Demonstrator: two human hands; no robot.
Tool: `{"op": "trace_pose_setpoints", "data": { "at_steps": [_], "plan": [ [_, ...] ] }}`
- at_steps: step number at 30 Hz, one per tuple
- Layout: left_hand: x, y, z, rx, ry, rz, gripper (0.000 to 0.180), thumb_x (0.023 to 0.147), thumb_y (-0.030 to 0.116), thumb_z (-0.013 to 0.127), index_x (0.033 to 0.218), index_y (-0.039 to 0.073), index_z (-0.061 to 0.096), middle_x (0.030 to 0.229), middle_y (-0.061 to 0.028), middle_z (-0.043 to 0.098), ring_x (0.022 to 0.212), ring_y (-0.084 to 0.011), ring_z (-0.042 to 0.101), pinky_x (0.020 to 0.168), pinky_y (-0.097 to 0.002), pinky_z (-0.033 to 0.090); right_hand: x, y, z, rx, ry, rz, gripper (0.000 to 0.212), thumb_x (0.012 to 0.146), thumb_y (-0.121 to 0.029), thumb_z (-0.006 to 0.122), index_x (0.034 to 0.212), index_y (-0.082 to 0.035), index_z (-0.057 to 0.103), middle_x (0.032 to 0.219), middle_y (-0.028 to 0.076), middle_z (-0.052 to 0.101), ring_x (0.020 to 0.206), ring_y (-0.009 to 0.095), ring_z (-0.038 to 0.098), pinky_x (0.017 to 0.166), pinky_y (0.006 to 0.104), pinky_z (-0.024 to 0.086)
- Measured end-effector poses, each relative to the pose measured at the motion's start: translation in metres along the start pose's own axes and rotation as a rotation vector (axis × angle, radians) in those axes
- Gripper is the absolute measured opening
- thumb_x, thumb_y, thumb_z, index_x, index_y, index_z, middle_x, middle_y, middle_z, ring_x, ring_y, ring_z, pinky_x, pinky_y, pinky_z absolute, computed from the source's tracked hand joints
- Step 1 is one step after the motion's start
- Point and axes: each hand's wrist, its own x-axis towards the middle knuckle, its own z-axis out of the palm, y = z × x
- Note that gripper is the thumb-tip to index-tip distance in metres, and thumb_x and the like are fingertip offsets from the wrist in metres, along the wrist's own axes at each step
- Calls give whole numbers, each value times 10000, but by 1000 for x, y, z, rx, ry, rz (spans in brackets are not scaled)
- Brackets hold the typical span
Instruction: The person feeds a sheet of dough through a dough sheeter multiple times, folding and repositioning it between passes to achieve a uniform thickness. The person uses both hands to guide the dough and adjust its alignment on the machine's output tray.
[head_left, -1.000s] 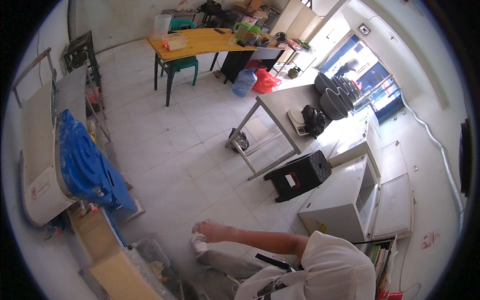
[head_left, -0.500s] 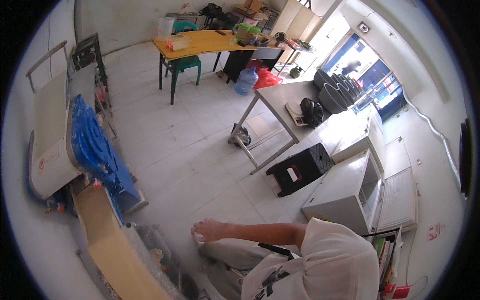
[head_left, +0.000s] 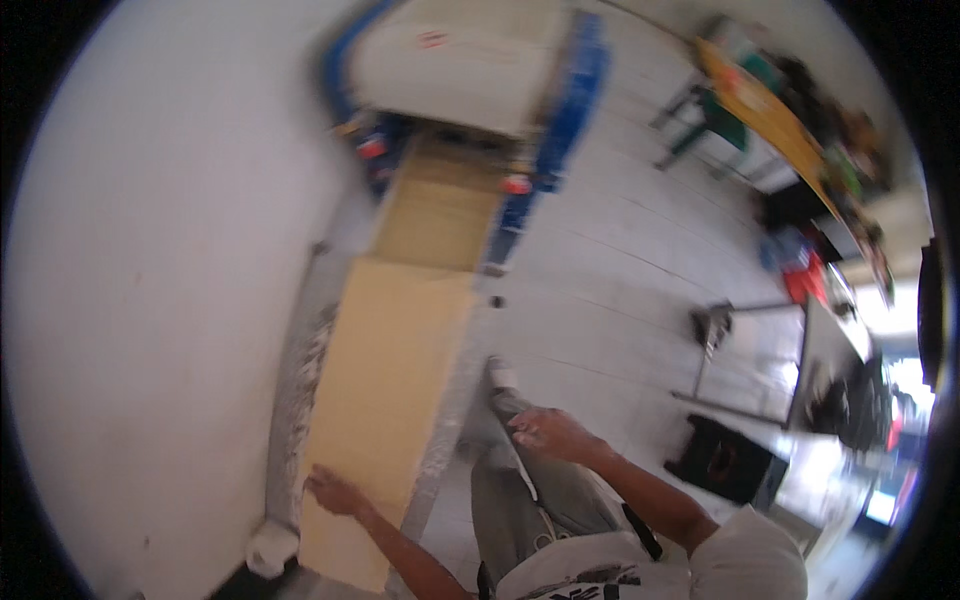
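Observation:
A long pale-yellow sheet, which looks like dough [head_left: 385, 370], stretches toward me from a machine with a cream cover [head_left: 460, 60] and blue sides. My left hand [head_left: 336, 492] rests at the sheet's left edge near its close end, fingers loosely spread and holding nothing I can see. Above my right knee hovers my right hand [head_left: 556, 437], whitened at the fingertips, with its fingers loosely bent and apart. It touches neither the sheet nor the machine. Motion blurs both hands a little.
White powder dusts the grey surface [head_left: 440, 450] beside the sheet. A white roll-like object [head_left: 272, 548] sits by the wall at lower left. On the right are a black stool [head_left: 725, 460], a metal table [head_left: 830, 345] and a yellow-topped table [head_left: 765, 110].
My view has swung left, bringing the machine and yellow sheet to the middle. My left hand has come into view on the sheet. My right hand stays near my leg.

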Motion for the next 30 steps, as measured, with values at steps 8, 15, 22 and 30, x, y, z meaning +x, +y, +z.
{"op": "trace_pose_setpoints", "data": {
  "at_steps": [8,15,22,30],
  "plan": [
    [-25,23,-42,-115,109,-90,462,1058,447,525,1048,-10,594,861,-207,699,777,-397,673,683,-479,505,167,-33,-72,20,374,-196,152,933,-104,642,1029,-4,705,1082,154,740,864,273,711,783,389,562],
    [-32,9,-47,-125,120,-250,477,1043,482,555,1002,9,598,768,-153,644,675,-312,602,645,-453,481,267,-58,-127,-319,292,-137,211,966,-197,654,1057,-6,659,988,193,731,917,342,721,774,435,567],
    [-30,-4,-40,-87,203,-212,500,1035,510,563,937,22,596,699,-89,599,604,-246,525,595,-416,465,279,-25,-123,-80,119,201,382,975,-305,682,1168,15,607,991,183,734,910,312,729,780,414,572],
    [-42,-22,-53,-170,145,-255,483,1020,506,595,959,27,598,738,-91,620,634,-235,549,610,-401,466,277,-14,-117,993,38,182,381,955,-123,675,1317,-35,592,1224,63,644,1085,177,638,938,325,525]
  ]
}}
